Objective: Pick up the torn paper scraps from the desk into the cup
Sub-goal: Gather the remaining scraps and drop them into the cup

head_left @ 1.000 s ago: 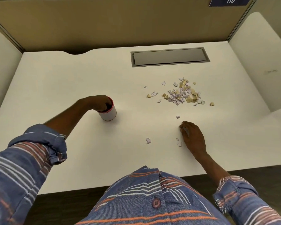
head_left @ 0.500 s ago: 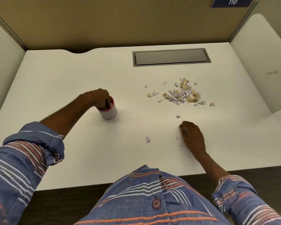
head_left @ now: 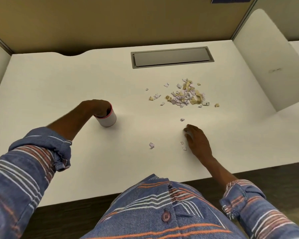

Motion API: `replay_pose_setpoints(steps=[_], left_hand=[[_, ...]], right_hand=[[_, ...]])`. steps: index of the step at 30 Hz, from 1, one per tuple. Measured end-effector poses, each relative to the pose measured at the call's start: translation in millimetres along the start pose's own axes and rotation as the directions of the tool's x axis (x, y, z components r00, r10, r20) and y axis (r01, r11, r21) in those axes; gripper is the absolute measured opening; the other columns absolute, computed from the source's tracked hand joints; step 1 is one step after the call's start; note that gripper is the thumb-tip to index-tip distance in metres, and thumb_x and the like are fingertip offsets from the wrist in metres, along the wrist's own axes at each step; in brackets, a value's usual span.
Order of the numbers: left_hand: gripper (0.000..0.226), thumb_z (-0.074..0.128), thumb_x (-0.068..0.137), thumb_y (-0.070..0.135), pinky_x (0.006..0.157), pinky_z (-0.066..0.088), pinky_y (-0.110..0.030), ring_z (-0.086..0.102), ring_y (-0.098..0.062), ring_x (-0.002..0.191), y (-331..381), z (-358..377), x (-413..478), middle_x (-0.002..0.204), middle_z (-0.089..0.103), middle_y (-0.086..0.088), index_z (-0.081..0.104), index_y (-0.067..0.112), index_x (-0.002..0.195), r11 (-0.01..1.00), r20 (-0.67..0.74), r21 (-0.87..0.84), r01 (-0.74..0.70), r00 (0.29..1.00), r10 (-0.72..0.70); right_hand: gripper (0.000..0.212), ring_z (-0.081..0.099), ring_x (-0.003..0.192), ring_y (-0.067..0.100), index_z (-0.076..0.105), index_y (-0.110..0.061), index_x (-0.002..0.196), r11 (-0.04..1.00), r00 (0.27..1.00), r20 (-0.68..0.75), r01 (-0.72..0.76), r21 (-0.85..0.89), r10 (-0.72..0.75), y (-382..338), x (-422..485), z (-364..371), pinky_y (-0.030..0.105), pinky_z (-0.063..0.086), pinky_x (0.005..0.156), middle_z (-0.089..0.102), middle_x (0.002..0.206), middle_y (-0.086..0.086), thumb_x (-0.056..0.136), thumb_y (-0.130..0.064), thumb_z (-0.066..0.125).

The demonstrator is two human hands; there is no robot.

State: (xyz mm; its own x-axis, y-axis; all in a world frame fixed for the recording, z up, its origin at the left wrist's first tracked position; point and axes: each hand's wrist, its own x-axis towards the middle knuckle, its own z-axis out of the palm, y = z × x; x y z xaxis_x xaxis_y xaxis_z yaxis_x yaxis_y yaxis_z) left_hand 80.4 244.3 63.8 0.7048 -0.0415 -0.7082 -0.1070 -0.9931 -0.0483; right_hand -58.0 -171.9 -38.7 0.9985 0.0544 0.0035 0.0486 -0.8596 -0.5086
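The worktop [head_left: 72, 75] is white, and the cup [head_left: 108, 120] stands upright on it left of the middle, white-walled with a red rim. The person's left grip [head_left: 98, 107] sits right on top of the cup, covering most of its mouth, fingers bunched and pointing down inside. From here I cannot tell whether those fingers are pinched on anything or hanging loose.

The main heap of paper scraps [head_left: 185, 97], white and tan bits mixed, lies right of the middle and toward the far edge, well apart from the cup. A few strays trail off its left side. One lone scrap [head_left: 182, 119] lies between the heap and the right grip [head_left: 197, 140], which rests palm-down on the worktop nearer the front edge. Its fingers are loosely bent and a little apart, tips on the surface and not closed round anything I can make out. Two small scraps [head_left: 183, 145] lie just beside its thumb side, and another scrap [head_left: 151, 145] lies further left, about halfway toward the cup's side.

At the far edge a grey hatch [head_left: 172, 56] is set flush into the worktop. A tan partition [head_left: 110, 23] rises behind it, and a white side panel [head_left: 266, 57] stands along the right edge. Both forearms come out of rolled-up sleeves of a blue striped shirt [head_left: 162, 213]
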Motion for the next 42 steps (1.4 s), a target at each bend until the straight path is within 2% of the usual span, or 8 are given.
replay_pose_setpoints(steps=[8, 13, 19, 22, 26, 29, 35, 42], left_hand=[[0.038, 0.053, 0.09, 0.003, 0.086, 0.051, -0.035, 0.06, -0.03, 0.113, -8.9, -17.0, -20.2, 0.127, 0.064, -0.008, 0.069, 0.016, 0.122, 0.992, -0.126, -0.071, -0.101, 0.988, 0.092], [0.024, 0.066, 0.088, 0.015, 0.077, 0.05, -0.032, 0.06, -0.026, 0.109, -11.1, -24.7, -48.1, 0.12, 0.068, -0.004, 0.076, 0.02, 0.108, 0.974, -0.305, -0.199, -0.11, 0.951, 0.045], [0.021, 0.066, 0.088, 0.01, 0.079, 0.049, -0.022, 0.066, -0.011, 0.088, 43.2, -1.4, -82.9, 0.099, 0.075, 0.003, 0.077, 0.019, 0.103, 0.803, -0.593, -0.5, -0.323, 0.804, -0.046], [0.018, 0.071, 0.087, 0.014, 0.064, 0.052, -0.022, 0.068, -0.017, 0.072, 92.6, 36.1, -81.4, 0.09, 0.075, 0.0, 0.076, 0.019, 0.103, 0.732, -0.521, -0.557, -0.392, 0.851, 0.059], [0.031, 0.077, 0.083, 0.018, 0.073, 0.045, -0.019, 0.066, -0.015, 0.084, 145.9, 99.0, -62.1, 0.11, 0.07, -0.003, 0.072, 0.014, 0.113, 0.727, -0.384, -0.576, -0.373, 0.909, 0.161], [0.033, 0.074, 0.085, 0.017, 0.077, 0.043, -0.019, 0.065, -0.018, 0.096, 164.3, 134.4, -51.9, 0.113, 0.064, -0.007, 0.069, 0.012, 0.117, 0.728, -0.353, -0.579, -0.366, 0.918, 0.18], [0.021, 0.07, 0.088, 0.015, 0.084, 0.047, -0.024, 0.063, -0.017, 0.094, 171.1, 156.0, -46.2, 0.101, 0.064, -0.003, 0.074, 0.012, 0.108, 0.688, -0.475, -0.597, -0.412, 0.873, 0.11], [0.015, 0.071, 0.088, 0.017, 0.079, 0.04, -0.012, 0.064, -0.012, 0.091, 176.9, 164.4, -39.5, 0.096, 0.07, 0.002, 0.077, 0.015, 0.102, 0.702, -0.564, -0.584, -0.407, 0.826, 0.009]], right_hand=[[0.03, 0.066, 0.107, 0.022, 0.07, -0.01, 0.115, 0.996, 0.999, -0.037, 0.016, 0.092, -0.012, 11.1, -19.2, -26.8, 0.035, 0.052, 0.096, 0.069, 0.116, 0.005, 0.094, 0.005, 0.054], [0.026, 0.066, 0.098, 0.016, 0.072, -0.018, 0.109, 0.944, 0.949, 0.197, -0.282, 0.175, 0.247, 41.2, -38.1, -50.6, 0.023, 0.05, 0.084, 0.071, 0.107, 0.0, 0.084, -0.009, 0.075], [0.042, 0.062, 0.072, 0.014, 0.068, -0.022, 0.097, 0.911, 0.9, 0.364, -0.338, 0.236, 0.239, 21.2, -51.6, -32.2, 0.006, 0.045, 0.061, 0.069, 0.087, 0.0, 0.064, -0.023, 0.093], [0.032, 0.063, 0.07, 0.012, 0.067, -0.022, 0.092, 0.928, 0.947, 0.25, -0.265, 0.262, 0.2, 3.1, -44.7, -8.6, 0.012, 0.046, 0.064, 0.068, 0.084, -0.003, 0.069, -0.023, 0.089], [0.025, 0.064, 0.082, 0.008, 0.07, -0.014, 0.098, 0.949, 0.99, 0.014, -0.136, 0.285, 0.138, -16.1, -19.8, 5.6, 0.003, 0.042, 0.075, 0.066, 0.091, -0.009, 0.077, -0.012, 0.083], [0.027, 0.064, 0.106, 0.016, 0.068, -0.01, 0.112, 0.965, 0.992, -0.12, 0.008, 0.263, 0.024, -20.0, 4.9, 2.1, 0.022, 0.05, 0.094, 0.065, 0.115, 0.001, 0.087, -0.001, 0.067], [0.047, 0.027, 0.148, 0.028, 0.045, -0.01, 0.147, 0.993, 0.983, 0.142, 0.109, 0.049, -0.115, -9.1, 39.4, -0.7, 0.039, 0.028, 0.121, 0.031, 0.159, 0.014, 0.101, -0.017, 0.054], [0.03, 0.059, 0.124, 0.027, 0.067, -0.013, 0.127, 0.885, 0.872, 0.266, 0.452, -0.112, -0.412, 31.4, 41.4, -25.9, 0.041, 0.052, 0.098, 0.059, 0.137, 0.009, 0.1, -0.015, 0.053]])
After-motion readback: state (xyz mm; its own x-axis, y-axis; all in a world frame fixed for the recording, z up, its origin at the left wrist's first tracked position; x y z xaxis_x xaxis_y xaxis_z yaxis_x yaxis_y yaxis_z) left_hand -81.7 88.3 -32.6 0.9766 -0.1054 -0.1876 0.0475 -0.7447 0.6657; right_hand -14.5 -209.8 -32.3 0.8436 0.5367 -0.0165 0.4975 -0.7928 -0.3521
